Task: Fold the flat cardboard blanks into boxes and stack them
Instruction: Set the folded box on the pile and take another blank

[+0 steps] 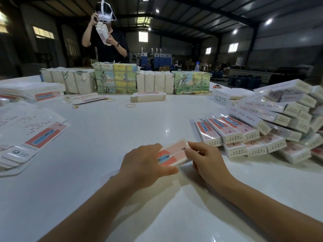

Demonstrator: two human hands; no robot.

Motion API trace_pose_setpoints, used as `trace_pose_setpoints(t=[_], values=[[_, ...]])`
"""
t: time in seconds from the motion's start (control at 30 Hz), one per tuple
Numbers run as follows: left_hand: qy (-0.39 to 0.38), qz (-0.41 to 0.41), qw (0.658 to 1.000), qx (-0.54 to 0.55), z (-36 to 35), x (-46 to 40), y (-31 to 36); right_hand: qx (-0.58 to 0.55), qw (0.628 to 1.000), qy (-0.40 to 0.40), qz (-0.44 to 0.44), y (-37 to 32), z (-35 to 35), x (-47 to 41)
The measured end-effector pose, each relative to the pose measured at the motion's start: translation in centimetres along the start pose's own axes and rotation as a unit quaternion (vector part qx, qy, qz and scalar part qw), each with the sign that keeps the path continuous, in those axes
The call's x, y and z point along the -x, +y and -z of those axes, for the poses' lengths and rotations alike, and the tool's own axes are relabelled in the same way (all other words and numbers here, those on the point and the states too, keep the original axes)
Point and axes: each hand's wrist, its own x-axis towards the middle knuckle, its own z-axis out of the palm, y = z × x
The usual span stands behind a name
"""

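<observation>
From the head camera, a pink-and-white carton [172, 153] sits near the middle of the white bench [108, 133], toward its near edge, held between both hands: the left hand [145, 165] wraps its near end, thumb along the side, and covers much of the printed panel, while the right hand [208, 161] pinches the far right corner with curled fingers. Whether the carton's ends are closed cannot be told. Printing on every box is too small and blurred to read. At the right edge a heap of folded boxes [272, 119] runs out of frame, too tangled to count. Flat blanks [33, 135] fan across the left edge, also cut off. Four wrapped bundles [115, 79] line the far edge; three rubber bands [130, 105] lie before them. A person with a headset [104, 17] stands behind.
</observation>
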Motion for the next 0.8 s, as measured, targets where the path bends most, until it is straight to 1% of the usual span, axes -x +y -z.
trace_pose_setpoints(t=[0.1,0.17,0.27,0.3,0.33,0.37,0.4,0.43,0.47,0.5,0.53,0.57,0.6,0.63,0.67,0.7,0.73,0.77,0.8], values=[[0.0,0.002,1.0,0.012,0.1,0.1,0.0,0.013,1.0,-0.013,-0.004,-0.1,0.0,-0.1],[0.019,0.004,0.999,0.03,0.2,0.2,0.2,0.013,1.0,0.006,0.0,-0.5,-0.1,0.0],[0.084,-0.001,0.994,0.072,0.4,0.3,0.8,0.076,0.986,0.147,0.031,-0.5,0.4,-0.3],[0.106,-0.006,0.991,0.085,0.4,0.4,1.0,0.067,0.983,0.171,0.013,-0.5,0.6,-0.6],[0.121,-0.012,0.988,0.096,0.4,0.5,1.2,0.006,0.986,0.162,-0.024,-0.6,0.7,-0.7],[0.126,-0.02,0.986,0.104,0.4,0.6,1.3,-0.11,0.984,0.122,-0.071,-0.8,0.7,-0.8],[0.12,-0.029,0.986,0.108,0.3,0.7,1.5,-0.243,0.962,0.06,-0.107,-0.8,0.8,-1.1],[0.106,-0.036,0.988,0.108,0.2,0.8,1.7,-0.349,0.928,0.005,-0.133,-0.6,0.8,-1.2],[0.089,-0.041,0.989,0.107,0.0,0.9,1.9,-0.4,0.906,-0.026,-0.138,-0.4,0.8,-1.3],[0.075,-0.043,0.99,0.11,-0.1,1.0,2.1,-0.404,0.905,-0.04,-0.124,-0.1,0.9,-1.4],[0.066,-0.044,0.99,0.118,-0.2,0.9,2.2,-0.384,0.918,-0.037,-0.096,-0.1,0.9,-1.3],[0.062,-0.047,0.989,0.124,-0.2,0.9,2.2,-0.329,0.943,-0.021,-0.051,-0.1,0.8,-1.0],[0.059,-0.049,0.989,0.125,-0.3,0.8,2.2,-0.24,0.971,0.002,0.004,-0.2,0.7,-0.7],[0.056,-0.051,0.99,0.122,-0.3,0.9,2.2,-0.128,0.989,0.027,0.061,-0.2,0.6,-0.4],[0.056,-0.052,0.99,0.119,-0.3,0.9,2.2,-0.019,0.992,0.052,0.113,-0.1,0.5,-0.1],[0.058,-0.052,0.99,0.118,-0.4,0.9,2.1,0.064,0.984,0.065,0.151,0.0,0.4,0.1],[0.063,-0.051,0.99,0.116,-0.4,0.9,2.0,0.111,0.977,0.064,0.168,0.2,0.4,0.1],[0.069,-0.051,0.99,0.112,-0.3,1.0,2.0,0.127,0.975,0.053,0.174,0.3,0.4,0.1],[0.075,-0.051,0.99,0.104,-0.3,1.0,1.9,0.103,0.98,0.035,0.166,0.2,0.4,0.1]])
